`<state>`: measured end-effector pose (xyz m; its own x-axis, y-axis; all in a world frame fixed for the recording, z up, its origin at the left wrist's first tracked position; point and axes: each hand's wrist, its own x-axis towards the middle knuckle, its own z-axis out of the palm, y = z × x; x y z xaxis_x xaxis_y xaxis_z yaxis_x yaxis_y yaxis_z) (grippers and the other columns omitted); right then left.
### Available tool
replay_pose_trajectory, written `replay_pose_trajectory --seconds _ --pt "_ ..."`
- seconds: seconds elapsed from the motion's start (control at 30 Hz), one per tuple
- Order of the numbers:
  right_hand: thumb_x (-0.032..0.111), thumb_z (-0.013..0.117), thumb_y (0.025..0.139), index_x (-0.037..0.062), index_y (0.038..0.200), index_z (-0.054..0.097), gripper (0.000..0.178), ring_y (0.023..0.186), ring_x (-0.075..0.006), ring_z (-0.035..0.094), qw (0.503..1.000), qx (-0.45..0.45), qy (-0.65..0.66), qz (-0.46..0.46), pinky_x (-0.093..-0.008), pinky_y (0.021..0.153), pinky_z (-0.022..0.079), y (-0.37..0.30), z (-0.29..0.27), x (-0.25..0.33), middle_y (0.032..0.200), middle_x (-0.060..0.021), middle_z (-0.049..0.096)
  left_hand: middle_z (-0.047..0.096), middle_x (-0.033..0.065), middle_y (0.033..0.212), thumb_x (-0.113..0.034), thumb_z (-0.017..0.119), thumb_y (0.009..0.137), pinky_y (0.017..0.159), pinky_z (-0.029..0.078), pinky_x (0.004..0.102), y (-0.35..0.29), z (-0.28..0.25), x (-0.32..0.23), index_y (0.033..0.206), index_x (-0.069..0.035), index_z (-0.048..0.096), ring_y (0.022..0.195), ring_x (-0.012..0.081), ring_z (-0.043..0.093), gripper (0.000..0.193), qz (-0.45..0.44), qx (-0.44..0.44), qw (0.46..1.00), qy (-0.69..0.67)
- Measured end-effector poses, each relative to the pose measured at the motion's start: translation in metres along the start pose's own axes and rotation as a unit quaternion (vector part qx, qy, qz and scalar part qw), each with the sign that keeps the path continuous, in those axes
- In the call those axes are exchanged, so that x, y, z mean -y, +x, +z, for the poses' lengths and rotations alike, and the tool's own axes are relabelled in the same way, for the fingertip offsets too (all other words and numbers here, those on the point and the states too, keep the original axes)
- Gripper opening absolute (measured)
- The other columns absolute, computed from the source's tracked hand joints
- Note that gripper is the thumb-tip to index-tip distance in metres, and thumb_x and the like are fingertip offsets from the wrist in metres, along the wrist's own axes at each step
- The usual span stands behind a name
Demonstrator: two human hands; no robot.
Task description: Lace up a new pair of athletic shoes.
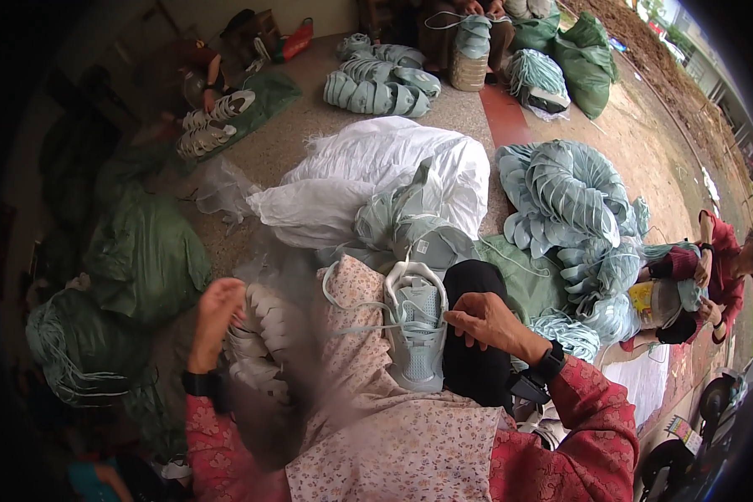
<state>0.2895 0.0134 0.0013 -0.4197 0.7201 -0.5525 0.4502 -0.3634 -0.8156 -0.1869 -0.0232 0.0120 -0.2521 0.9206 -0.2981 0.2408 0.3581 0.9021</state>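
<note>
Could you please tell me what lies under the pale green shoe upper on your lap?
The pale green shoe upper rests on floral cloth beside a black form; anything beneath is covered.

A big white sack (376, 180) lies at the centre, toward 12 o'clock, soft and crumpled, half open. Dark green sacks (146, 255) stand at 9 o'clock, full and round. More green sacks (581, 63) are at 1 o'clock, near the far edge. A red bag (297, 39) stands at 11 o'clock by the wall. At 3 o'clock a yellow container (644, 303) with a label is between a person's arms.
</note>
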Motion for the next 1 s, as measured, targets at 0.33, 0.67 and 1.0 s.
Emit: replay_pose_trajectory --seconds 0.33,0.67,1.0 --pt "0.017 0.064 0.089 -0.0012 0.088 0.065 0.018 0.048 -0.0114 0.057 0.989 0.05 0.102 0.098 -0.024 0.039 0.041 0.01 0.006 -0.009 0.071 -0.0053 0.063 0.068 0.0006 0.086 -0.024 0.061 0.098 0.061 0.048 0.0185 -0.051 0.108 -0.031 0.117 -0.005 0.066 0.068 0.0054 0.059 0.027 -0.061 0.435 0.897 -0.039" --pt "0.01 0.057 0.095 0.0056 0.097 0.054 0.006 0.055 -0.0066 0.039 0.755 0.232 0.613 -0.031 -0.0208 0.052 0.037 -0.008 0.033 -0.056 0.085 0.0001 0.054 0.063 0.0097 0.097 -0.031 0.061 0.098 0.059 0.047 0.0226 -0.076 0.154 -0.021 0.154 -0.005 0.022 0.067 0.0118 0.058 0.072 -0.183 0.492 0.793 -0.31" --pt "0.014 0.06 0.094 0.0053 0.113 0.061 0.021 0.077 -0.0208 0.064 0.96 -0.145 -0.136 -0.197 -0.0327 0.063 0.051 -0.016 -0.006 -0.013 0.096 -0.0068 0.063 0.053 0.0023 0.089 -0.028 0.047 0.104 0.065 0.044 0.0286 -0.064 0.123 0.031 0.128 -0.008 0.052 0.076 0.0149 0.05 0.032 -0.095 0.24 0.684 -0.682"
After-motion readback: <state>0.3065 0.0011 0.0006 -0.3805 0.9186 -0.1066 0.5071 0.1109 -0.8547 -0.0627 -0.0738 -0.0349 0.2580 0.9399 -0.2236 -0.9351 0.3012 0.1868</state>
